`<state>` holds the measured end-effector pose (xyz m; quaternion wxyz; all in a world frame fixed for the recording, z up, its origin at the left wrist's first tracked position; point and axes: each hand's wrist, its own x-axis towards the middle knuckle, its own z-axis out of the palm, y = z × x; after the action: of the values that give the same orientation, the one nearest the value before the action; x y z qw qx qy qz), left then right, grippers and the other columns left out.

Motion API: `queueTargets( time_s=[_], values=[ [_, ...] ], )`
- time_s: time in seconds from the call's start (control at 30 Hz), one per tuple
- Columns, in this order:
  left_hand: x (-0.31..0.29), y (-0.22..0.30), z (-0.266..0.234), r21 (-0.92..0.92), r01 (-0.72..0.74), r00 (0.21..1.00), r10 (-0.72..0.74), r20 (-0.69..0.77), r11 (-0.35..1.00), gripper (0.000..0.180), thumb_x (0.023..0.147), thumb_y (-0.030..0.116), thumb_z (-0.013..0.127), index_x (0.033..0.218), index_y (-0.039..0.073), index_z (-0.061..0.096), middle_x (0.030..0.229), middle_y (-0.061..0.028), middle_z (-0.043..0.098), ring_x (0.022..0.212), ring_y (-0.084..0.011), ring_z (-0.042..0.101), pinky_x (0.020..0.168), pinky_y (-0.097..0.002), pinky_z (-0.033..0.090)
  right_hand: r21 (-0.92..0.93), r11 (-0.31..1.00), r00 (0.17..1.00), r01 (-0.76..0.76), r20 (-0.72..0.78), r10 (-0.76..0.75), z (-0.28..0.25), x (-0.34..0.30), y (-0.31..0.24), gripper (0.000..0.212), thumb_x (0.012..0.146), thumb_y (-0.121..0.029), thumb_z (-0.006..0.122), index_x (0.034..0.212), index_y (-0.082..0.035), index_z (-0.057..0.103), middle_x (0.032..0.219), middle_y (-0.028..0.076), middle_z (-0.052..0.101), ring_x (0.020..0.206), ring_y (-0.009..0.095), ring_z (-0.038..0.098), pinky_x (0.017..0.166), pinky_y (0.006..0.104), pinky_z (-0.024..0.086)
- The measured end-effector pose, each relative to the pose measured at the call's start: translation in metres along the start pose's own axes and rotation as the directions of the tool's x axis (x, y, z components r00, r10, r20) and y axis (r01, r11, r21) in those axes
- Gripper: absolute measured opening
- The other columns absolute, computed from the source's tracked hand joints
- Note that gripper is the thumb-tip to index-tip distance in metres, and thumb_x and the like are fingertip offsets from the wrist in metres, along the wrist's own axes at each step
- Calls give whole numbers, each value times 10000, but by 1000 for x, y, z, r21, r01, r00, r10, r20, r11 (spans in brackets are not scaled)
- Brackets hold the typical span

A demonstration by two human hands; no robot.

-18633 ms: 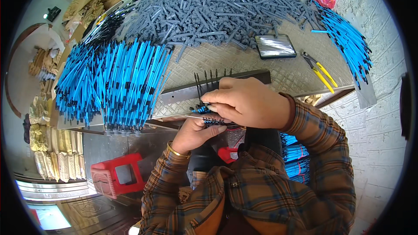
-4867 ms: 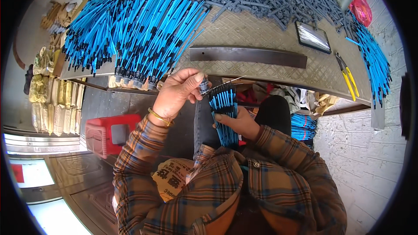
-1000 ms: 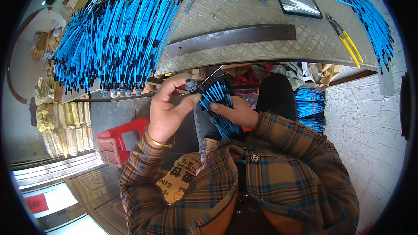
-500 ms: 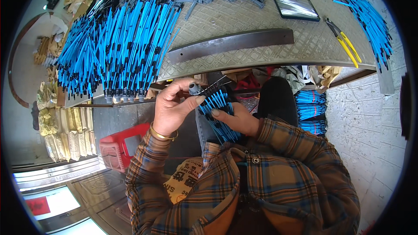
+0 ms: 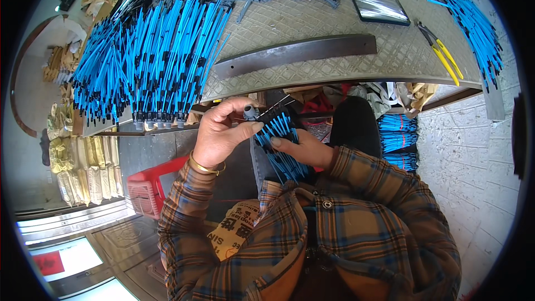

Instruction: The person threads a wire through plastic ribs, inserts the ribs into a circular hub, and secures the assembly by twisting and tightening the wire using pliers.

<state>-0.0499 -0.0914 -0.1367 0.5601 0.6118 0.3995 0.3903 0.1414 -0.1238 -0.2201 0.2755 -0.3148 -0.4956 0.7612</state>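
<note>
Head view: left of the metal bar (image 5: 298, 53), blue rods (image 5: 161, 58) lie heaped on the desk (image 5: 334, 24). Nearer the person than the bar's left end, the left hand (image 5: 218, 135) grips a grey fitting (image 5: 250, 112); its thumb, apart 4.9 s ago, now meets the rod bundle (image 5: 281, 128), so work seems centred there. Nearer than the bar's middle, the right hand (image 5: 306, 149) is closed around that bundle. Pliers (image 5: 440, 53) lie right of the bar.

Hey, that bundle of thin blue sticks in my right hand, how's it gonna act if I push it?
The bundle of thin blue sticks would probably shift as separate pieces, since its upper ends stand slightly apart. Each stick seems fairly stiff, looking mostly straight beyond the right hand.
</note>
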Motion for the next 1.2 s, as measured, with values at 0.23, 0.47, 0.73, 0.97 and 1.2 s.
queueTargets(
  time_s=[0.23,0.47,0.73,0.97,1.2],
  values=[
    [2,2,-1,-110,16,1000,-13,24,994,372,734,-95,657,1076,27,576,1017,-35,603,852,-76,562,730,-213,490,49,998,997,31,66,-34,-7,5,2,403,904,-442,483,994,-58,560,878,-13,544,821,73,478,733,263,412],
    [0,15,-7,-93,64,985,-48,167,994,353,728,-84,667,1057,15,587,1008,-27,598,869,-81,559,721,-210,489,35,999,990,-25,138,19,-7,5,0,545,868,-526,495,1006,-8,591,881,48,584,832,108,518,750,279,437],
    [1,35,-8,420,-155,985,107,136,894,357,716,-3,713,1053,54,614,861,-4,617,753,-76,571,656,-209,470,13,1000,998,4,59,-5,1,-1,2,512,861,-504,527,967,-9,602,827,30,592,789,89,531,716,249,442],
    [-7,72,10,709,163,970,-244,13,686,372,737,43,712,1092,42,598,683,4,608,606,-52,518,531,-216,429,-12,999,999,-41,29,41,6,-9,-16,492,856,-490,545,927,-6,600,800,16,591,755,78,532,679,247,444],
    [-13,56,23,444,232,972,-192,-135,865,348,779,48,683,1099,-32,573,689,-17,607,606,-43,512,530,-191,421,-189,952,953,242,-137,-269,14,-12,-5,468,884,-442,517,1032,1,523,777,29,574,722,108,532,654,281,444]
  ],
)
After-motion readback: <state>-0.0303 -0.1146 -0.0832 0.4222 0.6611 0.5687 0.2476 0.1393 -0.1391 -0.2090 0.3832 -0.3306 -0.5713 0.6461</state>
